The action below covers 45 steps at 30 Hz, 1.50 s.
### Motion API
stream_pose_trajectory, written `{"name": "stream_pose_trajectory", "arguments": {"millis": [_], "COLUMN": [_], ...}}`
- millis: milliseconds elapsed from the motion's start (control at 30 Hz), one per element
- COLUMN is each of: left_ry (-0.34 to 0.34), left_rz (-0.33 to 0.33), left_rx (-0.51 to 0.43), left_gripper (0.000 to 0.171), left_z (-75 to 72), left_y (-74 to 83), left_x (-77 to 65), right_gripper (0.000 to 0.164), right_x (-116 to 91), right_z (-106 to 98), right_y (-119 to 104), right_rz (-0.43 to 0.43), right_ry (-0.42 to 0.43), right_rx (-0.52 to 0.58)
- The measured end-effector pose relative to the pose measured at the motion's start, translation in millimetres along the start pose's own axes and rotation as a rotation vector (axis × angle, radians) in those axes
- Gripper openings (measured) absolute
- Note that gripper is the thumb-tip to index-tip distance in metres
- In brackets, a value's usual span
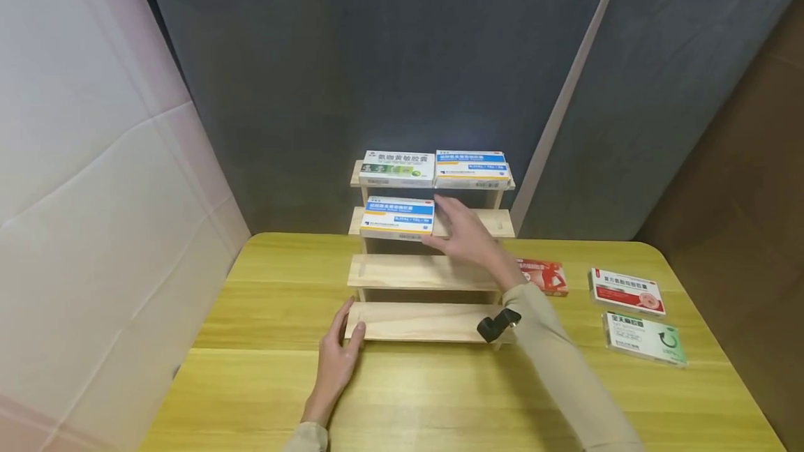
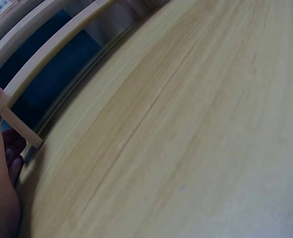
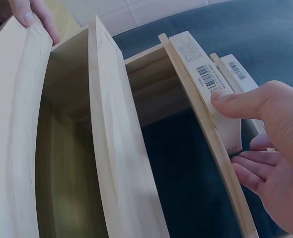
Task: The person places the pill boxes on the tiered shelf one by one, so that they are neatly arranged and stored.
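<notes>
A stepped wooden rack (image 1: 427, 323) stands on the table. My left hand (image 1: 337, 361) holds the left end of its lowest step, thumb over the front edge and fingers round the side. At the second step from the top, my right hand (image 1: 467, 232) pinches the right end of a blue-and-white medicine box (image 1: 397, 217). In the right wrist view its thumb (image 3: 236, 103) lies on the box's barcode side (image 3: 201, 69), with the other fingers around the end. On the top step sit a green-and-white medicine box (image 1: 397, 168) and another blue-and-white box (image 1: 472, 167), side by side.
Right of the rack on the wooden table (image 1: 264, 382) lie a red box (image 1: 546, 277), partly behind my right forearm, a red-and-white box (image 1: 627, 291) and a green-and-white box (image 1: 645, 338). A dark grey curtain (image 1: 352, 54) hangs behind the rack.
</notes>
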State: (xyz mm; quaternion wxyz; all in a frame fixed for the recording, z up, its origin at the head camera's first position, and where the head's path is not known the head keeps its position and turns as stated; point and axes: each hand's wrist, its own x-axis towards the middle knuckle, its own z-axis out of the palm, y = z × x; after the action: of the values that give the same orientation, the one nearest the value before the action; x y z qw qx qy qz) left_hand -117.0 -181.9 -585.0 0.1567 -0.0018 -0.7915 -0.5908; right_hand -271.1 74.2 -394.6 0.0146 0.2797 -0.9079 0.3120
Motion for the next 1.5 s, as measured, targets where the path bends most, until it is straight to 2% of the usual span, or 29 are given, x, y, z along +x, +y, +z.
{"name": "stream_pose_trajectory", "arguments": {"millis": [433, 700, 1000, 1267, 1500], "left_ry": [0.011, 0.005, 0.002, 0.009, 0.006], "left_rz": [0.008, 0.009, -0.013, -0.002, -0.021], "left_rx": [0.017, -0.007, 0.029, 0.024, 0.025], "left_gripper": [0.052, 0.053, 0.052, 0.052, 0.052], "left_z": [-0.9, 1.0, -0.6, 1.1, 0.1], "left_y": [1.2, 0.6, 0.0, 1.4, 3.6], "left_x": [1.0, -0.4, -0.8, 0.1, -0.4], "right_gripper": [0.084, 0.084, 0.079, 0.076, 0.075], "right_x": [-1, -17, -39, -60, -73], "right_z": [0, -11, -35, -54, -59], "right_y": [-2, -1, 5, 22, 38], "right_rz": [-0.003, 0.017, 0.008, -0.006, -0.003], "right_ry": [0.005, 0.008, 0.045, 0.080, 0.079], "right_rx": [-0.005, -0.007, -0.018, -0.041, -0.041]}}
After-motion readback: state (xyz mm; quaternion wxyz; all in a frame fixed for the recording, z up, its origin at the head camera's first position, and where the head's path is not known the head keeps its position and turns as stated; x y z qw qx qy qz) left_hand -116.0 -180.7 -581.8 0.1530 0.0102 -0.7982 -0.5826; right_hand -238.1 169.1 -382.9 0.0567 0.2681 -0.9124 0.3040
